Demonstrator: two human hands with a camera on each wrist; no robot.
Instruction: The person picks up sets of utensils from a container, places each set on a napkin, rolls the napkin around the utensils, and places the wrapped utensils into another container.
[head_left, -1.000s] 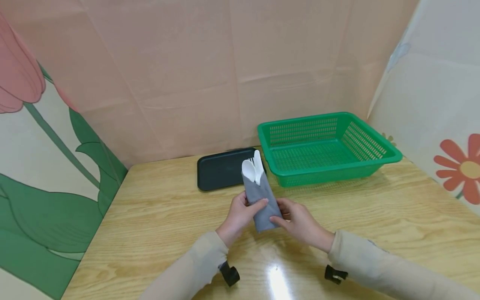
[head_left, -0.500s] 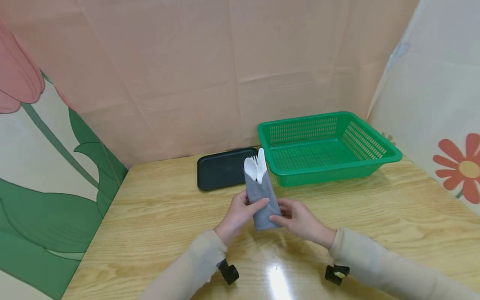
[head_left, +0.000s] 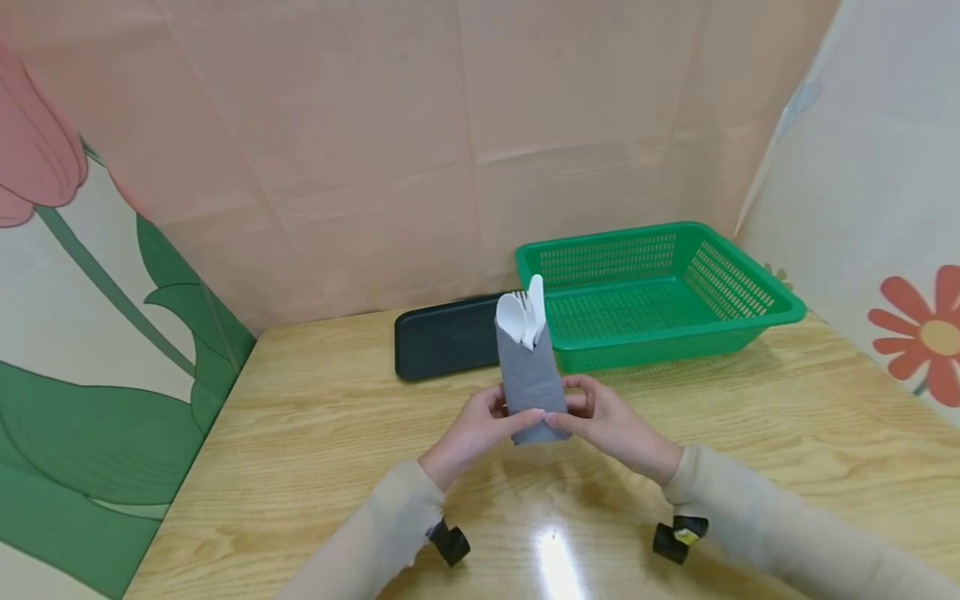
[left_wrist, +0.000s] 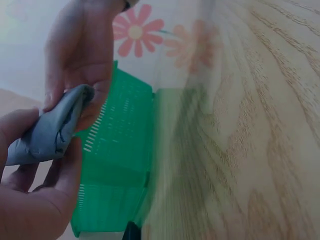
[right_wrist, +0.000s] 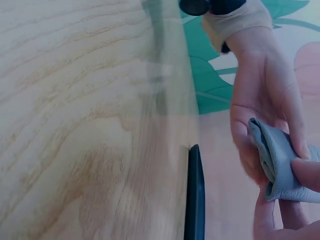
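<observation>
Both hands hold a folded grey napkin (head_left: 528,375) up over the table, its top tilted away from me. Out of its upper end stick a white spoon (head_left: 512,317), a white fork (head_left: 528,315) and a white knife (head_left: 537,300); their lower parts are hidden inside. My left hand (head_left: 480,427) grips the left edge, thumb across the front and fingers behind. My right hand (head_left: 611,425) pinches the lower right edge the same way, the two thumb tips nearly meeting. In the left wrist view the napkin's (left_wrist: 52,127) bottom end shows folded layers.
A black tray (head_left: 442,342) lies at the back of the wooden table (head_left: 315,450), against the pink backdrop. To its right stands a green plastic basket (head_left: 660,337) with slotted walls. Black wrist cameras (head_left: 450,543) hang below the sleeves.
The napkin with the cutlery has risen slightly and turned more upright, shifting a little right. The right thumb has slid inward and up beside the left thumb. Tray and basket stay put.
</observation>
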